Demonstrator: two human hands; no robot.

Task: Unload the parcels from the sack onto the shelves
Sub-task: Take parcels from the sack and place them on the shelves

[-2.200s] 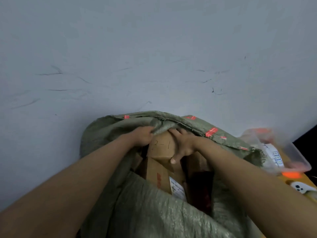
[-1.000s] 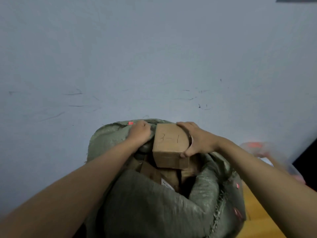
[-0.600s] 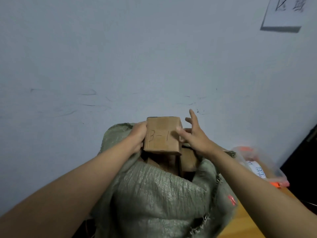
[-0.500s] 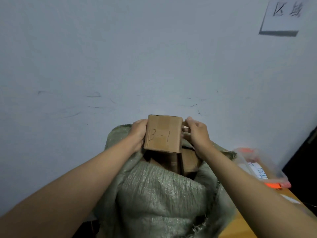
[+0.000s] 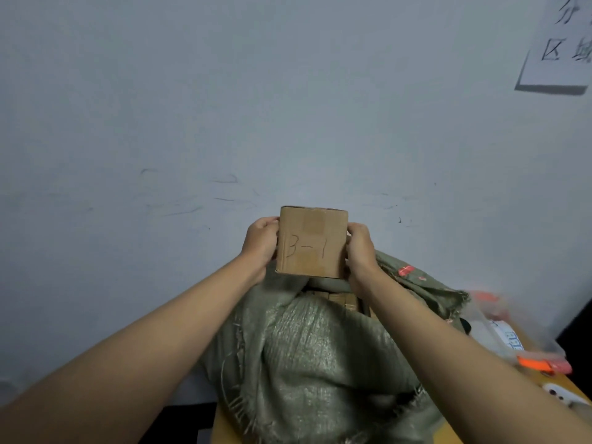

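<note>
A small brown cardboard parcel (image 5: 312, 241) marked "3-1" is held upright in the air just above the mouth of the green woven sack (image 5: 320, 357). My left hand (image 5: 261, 241) grips its left side and my right hand (image 5: 360, 248) grips its right side. More cardboard parcels (image 5: 339, 299) show inside the sack's opening, mostly hidden by the fabric. No shelves are in view.
A plain grey wall fills the view behind the sack. A paper sign (image 5: 563, 43) with handwriting hangs at the top right. The sack stands on a wooden table (image 5: 551, 424), where a clear plastic bag (image 5: 512, 331) with orange parts and a white device (image 5: 559, 394) lie at the right.
The parcel marked "3-1" came up out of the sack. My left hand left the sack's rim and took the parcel's left side; my right hand regripped its right side.
</note>
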